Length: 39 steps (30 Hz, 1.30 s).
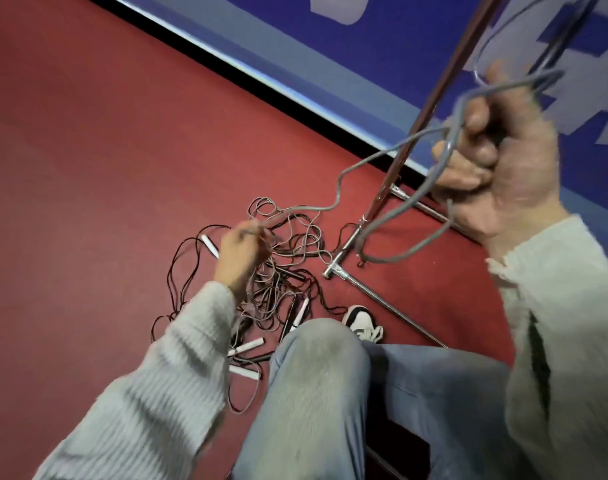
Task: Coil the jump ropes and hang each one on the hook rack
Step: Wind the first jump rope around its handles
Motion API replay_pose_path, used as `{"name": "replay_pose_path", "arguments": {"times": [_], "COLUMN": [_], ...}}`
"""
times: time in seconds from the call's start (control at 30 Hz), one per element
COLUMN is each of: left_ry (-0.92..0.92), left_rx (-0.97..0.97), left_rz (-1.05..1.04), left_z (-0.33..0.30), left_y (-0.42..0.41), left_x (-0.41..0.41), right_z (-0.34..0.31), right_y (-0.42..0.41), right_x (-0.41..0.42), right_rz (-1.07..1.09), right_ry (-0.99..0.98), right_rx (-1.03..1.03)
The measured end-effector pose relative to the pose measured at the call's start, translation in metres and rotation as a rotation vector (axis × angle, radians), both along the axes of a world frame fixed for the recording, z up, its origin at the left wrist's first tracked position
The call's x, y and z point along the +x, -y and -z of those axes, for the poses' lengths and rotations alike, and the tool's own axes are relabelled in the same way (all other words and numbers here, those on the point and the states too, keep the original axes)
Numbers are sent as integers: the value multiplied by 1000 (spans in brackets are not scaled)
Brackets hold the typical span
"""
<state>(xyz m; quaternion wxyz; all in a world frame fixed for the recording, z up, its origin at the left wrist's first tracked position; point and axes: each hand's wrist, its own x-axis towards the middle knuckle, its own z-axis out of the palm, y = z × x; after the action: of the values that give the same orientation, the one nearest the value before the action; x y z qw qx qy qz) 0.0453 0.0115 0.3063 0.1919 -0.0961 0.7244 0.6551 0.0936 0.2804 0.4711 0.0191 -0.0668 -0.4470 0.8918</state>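
Note:
A grey jump rope [361, 164] runs from a tangled pile of ropes [281, 271] on the red floor up to my right hand [500, 168]. That raised hand grips several loops of the grey rope; one loop hangs down toward the floor. Low over the pile, my left hand [241, 252] pinches the same grey rope. Several black and white handles [247, 346] lie among the dark and grey cords. The rack's metal pole [430, 105] rises behind my right hand from a chrome base [333, 268]; its hooks are out of view.
My bent knee in jeans [316, 362] and a black-and-white sneaker [361, 322] sit just right of the pile. The rack's chrome floor legs [396, 311] stretch across the red carpet. A blue wall [330, 57] with a black baseboard runs behind.

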Motion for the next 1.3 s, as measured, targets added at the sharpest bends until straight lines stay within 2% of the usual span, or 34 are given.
{"name": "replay_pose_path", "arguments": {"times": [0.07,0.13,0.23,0.37,0.43,0.5,0.57,0.63,0.7,0.8,0.83,0.97,1.0,1.07,1.13,1.23,1.3], "left_ry": [112,116,83,90,46,-67,-318,-627,-743,-518,-440,-353,-337,-291,-206,-48,-62], "left_rx": [455,714,920,1009,951,814,664,338,139,169,172,-31,-85,-147,-156,139,294], "left_rz": [-191,-167,-6,120,171,177,215,207,160,47,68,459,500,508,401,24,-78], "left_z": [-23,-65,-130,-184,-199,-210,-209,-204,-186,-143,-128,-80,-70,-57,-55,-69,-87], "left_y": [9,7,-8,-27,-32,-33,-24,-3,22,40,41,23,15,1,-7,-1,5], "left_x": [-12,-15,-11,1,5,7,3,-3,-5,7,14,36,37,35,31,21,14], "right_z": [18,45,72,75,73,65,53,49,43,22,10,-34,-42,-49,-55,-52,-37], "right_y": [-5,2,34,88,109,125,133,130,122,116,117,122,122,118,107,80,69], "right_x": [8,16,26,20,13,8,4,-5,-11,-16,-17,-17,-16,-16,-15,-12,-7], "right_rz": [59,44,-153,-380,-433,-451,-317,-166,-104,-121,-134,-167,-167,-156,-115,-67,-34], "right_ry": [138,244,281,181,153,125,182,199,150,57,39,-63,-96,-160,-181,-68,44], "right_rx": [391,706,941,988,953,867,682,519,355,-13,-97,-319,-340,-325,-249,-70,170]}}
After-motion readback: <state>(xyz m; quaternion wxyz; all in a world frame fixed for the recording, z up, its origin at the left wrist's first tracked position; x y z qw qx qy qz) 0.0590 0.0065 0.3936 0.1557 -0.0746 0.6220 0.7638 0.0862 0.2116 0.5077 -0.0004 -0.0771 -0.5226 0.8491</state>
